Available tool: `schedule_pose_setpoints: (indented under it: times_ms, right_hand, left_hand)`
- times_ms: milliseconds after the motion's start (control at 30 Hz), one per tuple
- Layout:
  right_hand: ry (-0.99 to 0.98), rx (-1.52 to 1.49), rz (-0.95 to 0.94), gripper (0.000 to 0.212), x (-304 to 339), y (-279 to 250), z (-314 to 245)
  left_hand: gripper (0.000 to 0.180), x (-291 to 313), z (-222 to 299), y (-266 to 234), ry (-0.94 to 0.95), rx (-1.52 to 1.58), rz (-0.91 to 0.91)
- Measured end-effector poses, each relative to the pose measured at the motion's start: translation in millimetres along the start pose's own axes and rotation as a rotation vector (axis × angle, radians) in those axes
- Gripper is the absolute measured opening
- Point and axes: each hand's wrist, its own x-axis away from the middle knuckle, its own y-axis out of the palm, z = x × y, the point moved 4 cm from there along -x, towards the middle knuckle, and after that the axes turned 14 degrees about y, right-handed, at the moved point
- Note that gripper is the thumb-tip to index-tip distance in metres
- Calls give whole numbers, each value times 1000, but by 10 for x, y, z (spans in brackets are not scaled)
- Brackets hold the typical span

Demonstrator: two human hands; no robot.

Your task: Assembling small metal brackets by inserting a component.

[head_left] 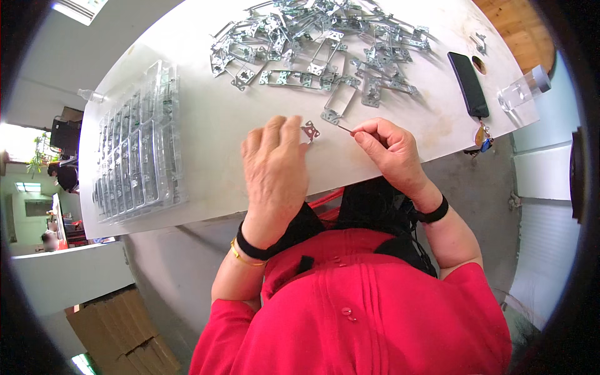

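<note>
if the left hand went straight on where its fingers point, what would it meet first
Likely the near edge of the metal bracket pile, though how high the left hand is remains unclear.

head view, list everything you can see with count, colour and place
metal parts: many, silver, heaped at the table's far side
rod: 1, dark, in the right hand
small piece: 1, reddish brown, beside the left hand
table: 1, white, centre
trays: count unclear, clear, table's left
phone: 1, black, table's right
lidded container: 1, clear, table's right edge
charm: count unclear, multicoloured, below the phone
cardboard: count unclear, brown, lower left
plant: 1, green, far left
shirt: 1, red, on the person
wristbands: 2, black, one per wrist
left hand: 1, bare, over the table
right hand: 1, bare, pinching the rod
</note>
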Motion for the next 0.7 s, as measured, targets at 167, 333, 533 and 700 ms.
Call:
schedule_pose_setpoints:
  times_ms: [167, 333, 533, 700]
  right_hand:
    - [5, -122, -37, 13, 29, -36, -22]
    - [-2, -105, -25, 13, 49, -55, -67]
    - [31, -214, -44, 13, 47, -17, 15]
    - [60, -105, -3, 13, 54, 2, -48]
  left_hand:
    - [34, -159, 26, 341, 54, -22, -229]
    - [17, -187, -16, 305, 48, 35, -221]
    - [12, -252, 8, -171, -12, 377, 158]
    - [9, 201, -331, -101, -205, 539, 383]
